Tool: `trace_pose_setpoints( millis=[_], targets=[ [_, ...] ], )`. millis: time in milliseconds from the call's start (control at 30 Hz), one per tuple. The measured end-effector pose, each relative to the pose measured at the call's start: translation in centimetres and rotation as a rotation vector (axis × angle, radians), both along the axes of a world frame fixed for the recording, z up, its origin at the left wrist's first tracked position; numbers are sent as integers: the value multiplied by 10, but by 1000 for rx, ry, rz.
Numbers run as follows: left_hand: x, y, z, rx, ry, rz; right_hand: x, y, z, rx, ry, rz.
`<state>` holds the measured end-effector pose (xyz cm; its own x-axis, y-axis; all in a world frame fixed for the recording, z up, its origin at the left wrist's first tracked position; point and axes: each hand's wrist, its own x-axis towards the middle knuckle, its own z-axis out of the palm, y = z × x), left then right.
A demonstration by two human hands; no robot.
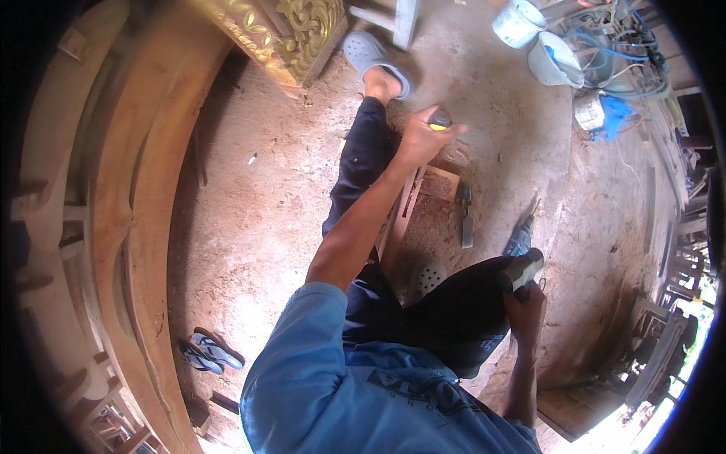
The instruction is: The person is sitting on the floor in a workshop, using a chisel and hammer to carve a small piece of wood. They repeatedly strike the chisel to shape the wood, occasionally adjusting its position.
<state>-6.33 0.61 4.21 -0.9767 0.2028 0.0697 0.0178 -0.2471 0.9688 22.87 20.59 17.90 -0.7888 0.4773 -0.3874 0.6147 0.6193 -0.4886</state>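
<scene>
My left hand (425,138) is wrapped round the black and yellow handle (439,119) of a chisel, whose blade is hidden below the fist. Under that forearm, a long reddish wooden piece (401,216) with a slot lies between my legs. Beside it is a short wooden block (440,183) with shavings on it. A second chisel (466,227) rests on the floor just right of the block, its wide metal blade pointing toward me. Over my bent right knee, my right hand (526,306) grips a hammer (523,268) with a thick, blocky head.
A blue power drill (520,238) lies beyond my right knee. Large planks (151,189) line the left side, near flip-flops (212,350). A gold carved panel (306,38) stands ahead. White buckets (519,23) and tangled hoses (628,53) are far right. Shavings litter the floor.
</scene>
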Motion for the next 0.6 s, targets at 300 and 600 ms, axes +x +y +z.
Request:
trace_pose_setpoints(
  millis=[300, 600],
  targets=[
    [0, 32, -5, -204, 154, -269, -86, -60, 49, -104, 309, 281],
    [26, -35, -13, -146, 101, -182, -130, -85, 83, -136, 576, 488]
  ],
)
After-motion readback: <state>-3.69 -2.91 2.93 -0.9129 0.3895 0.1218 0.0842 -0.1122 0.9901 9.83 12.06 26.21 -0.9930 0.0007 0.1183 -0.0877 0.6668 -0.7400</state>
